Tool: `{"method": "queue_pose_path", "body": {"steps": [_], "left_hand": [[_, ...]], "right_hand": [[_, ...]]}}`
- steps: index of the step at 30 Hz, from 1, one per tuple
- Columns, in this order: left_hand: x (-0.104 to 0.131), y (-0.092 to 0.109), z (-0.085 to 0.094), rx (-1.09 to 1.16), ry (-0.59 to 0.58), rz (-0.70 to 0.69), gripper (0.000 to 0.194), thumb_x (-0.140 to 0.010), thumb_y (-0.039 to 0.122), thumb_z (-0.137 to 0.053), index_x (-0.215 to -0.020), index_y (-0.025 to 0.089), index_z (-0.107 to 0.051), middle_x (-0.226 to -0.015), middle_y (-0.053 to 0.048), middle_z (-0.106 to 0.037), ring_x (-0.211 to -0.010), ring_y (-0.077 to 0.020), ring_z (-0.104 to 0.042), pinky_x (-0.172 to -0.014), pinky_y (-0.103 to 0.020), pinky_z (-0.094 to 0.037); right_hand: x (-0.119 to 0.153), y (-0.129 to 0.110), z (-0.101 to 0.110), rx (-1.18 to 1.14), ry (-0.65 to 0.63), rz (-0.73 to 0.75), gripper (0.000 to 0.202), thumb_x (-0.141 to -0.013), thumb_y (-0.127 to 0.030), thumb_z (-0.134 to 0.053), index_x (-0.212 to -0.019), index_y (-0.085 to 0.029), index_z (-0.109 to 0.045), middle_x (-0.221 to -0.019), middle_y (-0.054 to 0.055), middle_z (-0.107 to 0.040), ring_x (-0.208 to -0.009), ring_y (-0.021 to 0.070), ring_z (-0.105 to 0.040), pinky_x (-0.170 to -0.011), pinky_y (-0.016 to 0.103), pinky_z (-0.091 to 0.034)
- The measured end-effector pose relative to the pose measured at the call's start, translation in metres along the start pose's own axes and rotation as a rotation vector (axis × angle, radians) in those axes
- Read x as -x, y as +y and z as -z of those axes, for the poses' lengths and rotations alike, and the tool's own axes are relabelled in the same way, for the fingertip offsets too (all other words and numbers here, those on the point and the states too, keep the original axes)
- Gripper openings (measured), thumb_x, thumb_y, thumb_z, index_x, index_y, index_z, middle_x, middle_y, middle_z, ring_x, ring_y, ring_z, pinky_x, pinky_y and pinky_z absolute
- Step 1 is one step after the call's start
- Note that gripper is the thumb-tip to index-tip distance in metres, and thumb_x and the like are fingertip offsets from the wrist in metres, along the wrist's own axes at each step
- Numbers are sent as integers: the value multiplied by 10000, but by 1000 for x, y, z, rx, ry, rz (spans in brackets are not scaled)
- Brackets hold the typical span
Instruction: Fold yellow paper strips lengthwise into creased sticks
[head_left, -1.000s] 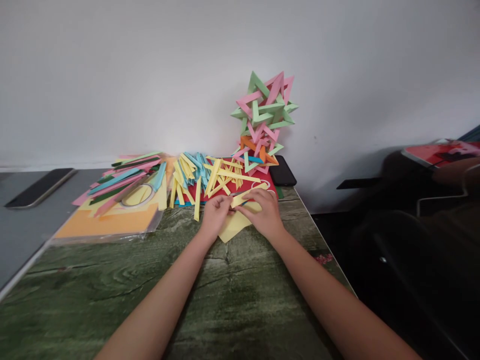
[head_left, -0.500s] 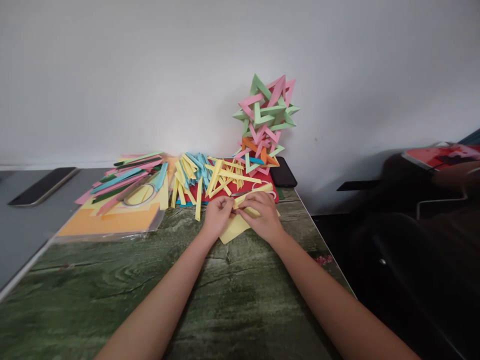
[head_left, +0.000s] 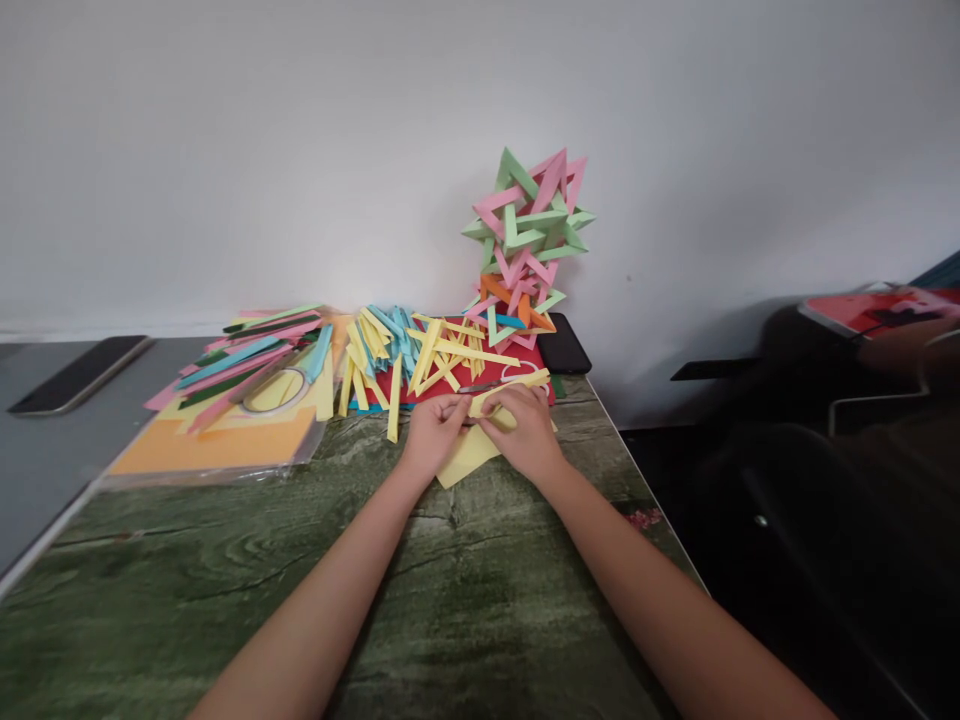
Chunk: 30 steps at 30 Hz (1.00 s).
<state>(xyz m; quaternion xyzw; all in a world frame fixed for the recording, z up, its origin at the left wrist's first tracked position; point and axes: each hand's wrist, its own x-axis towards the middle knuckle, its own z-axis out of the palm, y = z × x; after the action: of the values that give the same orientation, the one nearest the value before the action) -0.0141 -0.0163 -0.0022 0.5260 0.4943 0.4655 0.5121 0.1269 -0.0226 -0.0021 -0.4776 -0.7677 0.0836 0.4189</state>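
Observation:
Between my two hands is a yellow paper strip, its far end sticking out above the right fingers. My left hand pinches its left part with thumb and forefinger. My right hand is closed on it too, fingers bent and thumb below. Under the hands lies a flat yellow paper sheet, partly covered by them. Just beyond are scissors with white handles, on a red sheet. Several folded yellow strips lie beside my left hand.
A pink and green paper star ornament stands by the wall, over a smaller star with orange. Behind it lies a dark phone. Left are a tape roll, coloured strips, orange paper and another phone. Someone's arm shows at right.
My right fingers have curled in a little on the yellow strip, and its far end has swung slightly to the right. The whole view has shifted slightly; the other things lie as before.

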Motion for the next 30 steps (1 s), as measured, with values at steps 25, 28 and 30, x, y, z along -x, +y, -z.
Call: {"method": "queue_pose_path", "body": {"steps": [25,28,30], "left_hand": [[2,6,-2,66,7,49,280,-692,303,-576,-926,155,-619,-836,-78,-680,-723,-177,-643,-558,-222,-452],[2,6,-2,51,2,56,276,-702,292,-560,-935,156,-620,-827,-74,-682,-716,-174,-644,-544,-210,-444],[2,7,-3,43,-2,51,256,-702,278,-557,-912,149,-627,-818,-74,-683,-705,-173,-645,-551,-212,-447]], "right_hand": [[-2,8,-4,-3,149,-170,151,-695,-390,-611,-686,-241,-626,-804,12,-616,-837,200,-513,-782,360,-316],[-2,9,-4,2,148,-177,143,-702,-375,-609,-665,-238,-623,-812,6,-613,-846,195,-508,-782,353,-312],[-2,10,-4,7,147,-191,149,-704,-372,-608,-652,-231,-615,-809,4,-615,-846,193,-507,-784,351,-308]]}}
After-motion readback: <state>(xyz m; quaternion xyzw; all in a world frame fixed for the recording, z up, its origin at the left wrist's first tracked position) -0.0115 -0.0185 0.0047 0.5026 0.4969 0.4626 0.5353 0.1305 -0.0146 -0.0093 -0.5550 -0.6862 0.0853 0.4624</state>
